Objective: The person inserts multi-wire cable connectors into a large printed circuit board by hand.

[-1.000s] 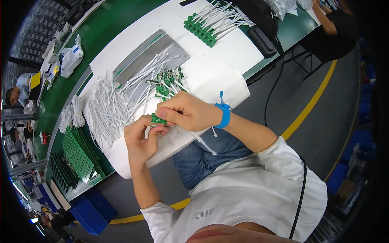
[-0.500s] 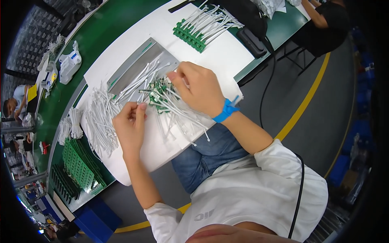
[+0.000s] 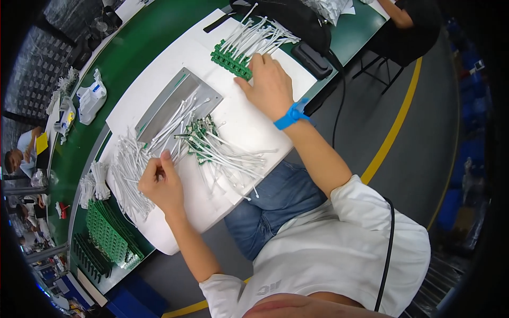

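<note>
My right hand (image 3: 269, 87), with a blue wrist strap (image 3: 292, 115), is at the near right end of a green slotted holder (image 3: 231, 62). Its thumb and fingers are spread around that end, and I see nothing held between them. White cables (image 3: 260, 38) stand in rows in the holder. My left hand (image 3: 161, 183) is closed, thumb against curled fingers, beside a heap of loose white cables (image 3: 130, 169); whatever it pinches is hidden. Between the hands lies a pile of white cables with small green circuit boards (image 3: 203, 130), next to a shallow metal tray (image 3: 164, 108).
Bundled cables (image 3: 99, 180) and stacked green perforated panels (image 3: 108, 230) lie at the left. A white plastic housing (image 3: 91, 98) sits on the green bench. A black case (image 3: 312, 59) and cord are at the right edge. Another person (image 3: 416, 26) sits far right.
My right hand has moved from above the circuit-board pile, away from me, to the green holder. My left hand has drawn back slightly toward me, away from the pile.
</note>
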Motion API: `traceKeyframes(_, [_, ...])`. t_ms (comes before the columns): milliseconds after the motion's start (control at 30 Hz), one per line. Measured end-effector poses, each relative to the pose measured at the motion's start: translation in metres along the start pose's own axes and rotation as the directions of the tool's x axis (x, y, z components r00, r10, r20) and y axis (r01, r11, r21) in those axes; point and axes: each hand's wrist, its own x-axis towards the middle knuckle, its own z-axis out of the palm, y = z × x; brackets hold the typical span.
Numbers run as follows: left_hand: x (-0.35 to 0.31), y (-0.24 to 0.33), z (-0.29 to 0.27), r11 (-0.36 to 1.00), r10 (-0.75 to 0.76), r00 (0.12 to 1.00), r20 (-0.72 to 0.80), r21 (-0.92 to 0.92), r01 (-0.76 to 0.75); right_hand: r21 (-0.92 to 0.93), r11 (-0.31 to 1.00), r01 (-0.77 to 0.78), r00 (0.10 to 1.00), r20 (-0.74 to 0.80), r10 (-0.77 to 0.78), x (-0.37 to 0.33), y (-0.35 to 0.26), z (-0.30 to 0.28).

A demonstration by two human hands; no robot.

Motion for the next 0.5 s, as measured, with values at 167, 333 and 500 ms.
traceKeyframes(167, [-0.008,0.016,-0.003,0.966,-0.070,0.994,0.086,-0.241,0.089,0.362,0.921,-0.146,0.965,0.256,0.052,0.004,0.009,-0.007])
traceKeyframes(333, [0.007,0.049,0.018,0.701,-0.064,0.920,0.386,-0.639,0.317,0.850,0.498,-0.175,0.980,0.099,0.175,-0.028,-0.026,-0.034])
traceKeyframes(500, [0.014,0.082,0.035,0.518,-0.106,0.894,0.435,-0.743,0.423,0.841,0.526,-0.129,0.970,0.217,-0.109,-0.096,-0.067,-0.072])
